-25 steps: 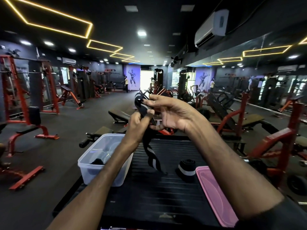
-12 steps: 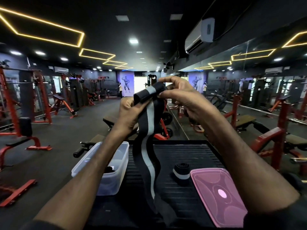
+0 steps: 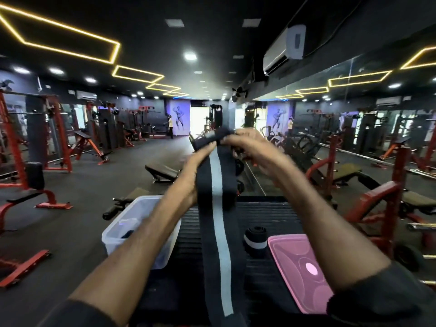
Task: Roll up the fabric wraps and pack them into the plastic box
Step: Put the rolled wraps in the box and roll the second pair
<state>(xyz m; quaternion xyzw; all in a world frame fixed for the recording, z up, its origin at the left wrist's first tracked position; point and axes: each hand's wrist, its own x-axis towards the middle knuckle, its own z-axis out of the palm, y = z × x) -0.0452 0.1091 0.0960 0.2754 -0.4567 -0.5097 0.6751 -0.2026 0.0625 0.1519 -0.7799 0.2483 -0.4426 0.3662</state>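
Note:
A long black fabric wrap with a grey centre stripe [image 3: 218,215] hangs flat from my raised hands down past the bottom of the view. My left hand [image 3: 197,172] grips its upper part from the left, and my right hand [image 3: 252,149] pinches its folded top end. On the black ribbed surface [image 3: 278,215] stands a rolled black wrap with a grey band [image 3: 256,239]. The clear plastic box [image 3: 122,234] sits at the left, partly behind my left forearm, with something dark inside.
A pink lid [image 3: 304,270] lies to the right of the rolled wrap. Red and black gym benches and racks stand on the dark floor on both sides. A mirror wall runs along the right. A person stands far off in the back.
The wrap, twisted and narrow a second ago, now hangs flat with its stripe facing me. Both hands rose and shifted on its top end, and my view tilted.

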